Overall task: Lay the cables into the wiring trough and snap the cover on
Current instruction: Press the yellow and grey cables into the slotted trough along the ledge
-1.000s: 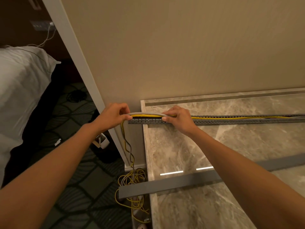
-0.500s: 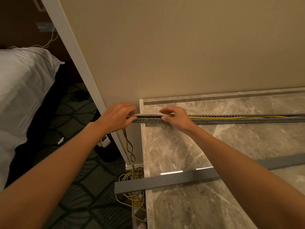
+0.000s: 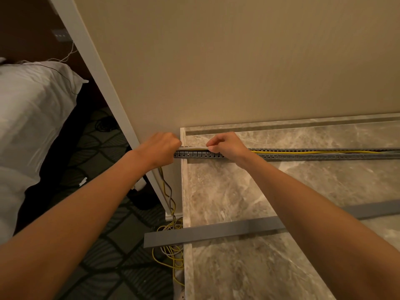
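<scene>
Two hands close on the cables (image 3: 194,148) at the left end of the slotted grey plastic trough (image 3: 313,156). The left hand (image 3: 159,148) grips them in a fist beyond that end, and the right hand (image 3: 227,146) pinches them against its top edge. Thin yellow strands lie inside the trough. The flat, smooth cover (image 3: 212,231) lies well apart on the veined marble counter (image 3: 238,191).

Bare left hand (image 3: 160,148) and bare right hand (image 3: 227,146), forearms bare throughout.

Bare marble top (image 3: 227,191) between trough (image 3: 324,157) and loose cover (image 3: 212,231), wall (image 3: 216,72) close behind (cables (image 3: 171,253) dangle left)
</scene>
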The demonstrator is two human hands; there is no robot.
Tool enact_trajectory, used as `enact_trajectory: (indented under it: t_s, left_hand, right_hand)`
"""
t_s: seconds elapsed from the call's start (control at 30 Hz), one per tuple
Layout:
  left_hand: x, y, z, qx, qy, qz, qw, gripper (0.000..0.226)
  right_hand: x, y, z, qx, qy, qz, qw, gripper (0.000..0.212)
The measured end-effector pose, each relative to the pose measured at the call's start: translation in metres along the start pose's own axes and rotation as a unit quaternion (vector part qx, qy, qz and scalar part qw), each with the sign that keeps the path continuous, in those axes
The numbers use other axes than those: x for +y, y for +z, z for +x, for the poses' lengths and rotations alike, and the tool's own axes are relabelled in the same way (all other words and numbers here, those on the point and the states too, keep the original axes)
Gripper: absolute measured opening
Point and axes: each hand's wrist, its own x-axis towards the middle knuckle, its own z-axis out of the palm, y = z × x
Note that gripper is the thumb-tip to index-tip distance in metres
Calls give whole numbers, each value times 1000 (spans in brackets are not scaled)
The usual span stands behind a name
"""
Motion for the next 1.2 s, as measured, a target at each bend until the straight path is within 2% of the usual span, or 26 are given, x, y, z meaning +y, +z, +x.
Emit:
enact_trajectory:
  t_s: [0.17,0.2,0.27,0.4,0.57,0.67,0.8,0.87,1.0,1.07,1.2]
  left_hand:
    - [10,15,-6,60,1,42,997,18]
    - [9,17,-7,71,0,38,997,19]
    - [7,17,-7,62,1,28,998,24]
    - [13,9,3,7,7,52,999,28]
    - [29,1,14,-23,15,95,995,22]
    - [39,0,17,-24,-10,93,995,21]
    - [53,-7,25,-17,-33,94,995,19]
    - [67,-10,33,-10,-16,76,997,19]
    - [98,-7,50,-5,9,-1,1000,24]
    - [107,-4,54,-8,-18,-31,999,24]
    - [109,-7,61,-19,-59,-52,997,22]
  right_hand:
    - [-8,-1,5,-9,32,-17,999,11]
    - [-8,-1,5,-9,32,-18,999,19]
    - [-8,1,6,-10,32,-16,999,32]
    - [-7,1,9,-7,35,-4,999,35]
    - [-4,4,6,8,1,-24,1000,34]
    - [1,-8,-1,-28,-37,-37,998,10]
    - [16,-48,-6,-33,-56,-130,989,18]
    - [25,-59,-6,-19,-39,-134,990,19]
    - [35,-54,-2,24,-5,-72,997,17]
    - [38,-50,0,36,-6,-67,997,16]
    - [43,-60,-4,6,-34,-67,997,19]
